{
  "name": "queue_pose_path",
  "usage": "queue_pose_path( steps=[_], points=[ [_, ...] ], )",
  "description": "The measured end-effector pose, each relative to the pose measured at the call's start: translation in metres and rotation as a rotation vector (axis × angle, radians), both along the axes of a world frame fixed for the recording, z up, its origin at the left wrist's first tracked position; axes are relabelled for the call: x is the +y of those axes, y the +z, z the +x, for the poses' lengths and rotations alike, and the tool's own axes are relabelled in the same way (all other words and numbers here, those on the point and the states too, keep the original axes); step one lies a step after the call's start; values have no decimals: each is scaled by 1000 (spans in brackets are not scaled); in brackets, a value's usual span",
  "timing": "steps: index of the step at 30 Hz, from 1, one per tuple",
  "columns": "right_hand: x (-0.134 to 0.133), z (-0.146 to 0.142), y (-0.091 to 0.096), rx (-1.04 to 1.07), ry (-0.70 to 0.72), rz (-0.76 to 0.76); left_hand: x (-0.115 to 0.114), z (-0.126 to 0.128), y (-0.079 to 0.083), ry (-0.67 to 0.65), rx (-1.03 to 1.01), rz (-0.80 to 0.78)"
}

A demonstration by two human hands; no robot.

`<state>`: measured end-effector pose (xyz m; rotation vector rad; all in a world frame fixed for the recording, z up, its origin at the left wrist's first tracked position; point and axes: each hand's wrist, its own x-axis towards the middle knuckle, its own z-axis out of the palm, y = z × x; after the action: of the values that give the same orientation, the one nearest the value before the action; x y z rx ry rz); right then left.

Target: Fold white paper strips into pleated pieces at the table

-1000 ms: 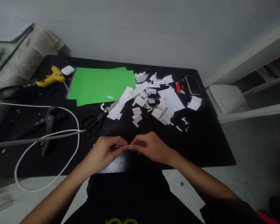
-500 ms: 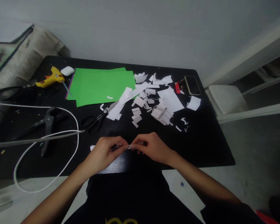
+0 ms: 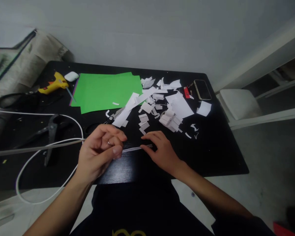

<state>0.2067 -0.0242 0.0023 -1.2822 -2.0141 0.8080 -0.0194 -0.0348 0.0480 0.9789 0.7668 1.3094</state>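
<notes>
As L hand (image 3: 97,151) blocks view, wht strip (image 3: 133,149) prob. runs behind it.

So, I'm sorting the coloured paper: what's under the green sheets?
A thin purple edge shows along the left side of the green sheets; whatever else lies beneath is covered and can't be seen.

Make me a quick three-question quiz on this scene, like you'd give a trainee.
1. Where is the phone?
A) on the green sheets
B) near the far right corner of the black table
C) beside the glue gun
2. True or false: the left hand wears a ring.
3. What shows in the gap between that hand and the right hand?

Key: 1. B; 2. True; 3. A thin white strip.
</notes>
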Motion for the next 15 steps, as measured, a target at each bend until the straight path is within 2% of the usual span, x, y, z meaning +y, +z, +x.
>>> queue_pose_path(
  steps=[4, 15],
  points=[
    [-2, -4, 8, 75, -22, 48, 1, 3, 5, -21, -71, -4],
    [-6, -18, 40, 291, 28, 123, -4, -2, 12, -52, -31, -7]
  ],
)
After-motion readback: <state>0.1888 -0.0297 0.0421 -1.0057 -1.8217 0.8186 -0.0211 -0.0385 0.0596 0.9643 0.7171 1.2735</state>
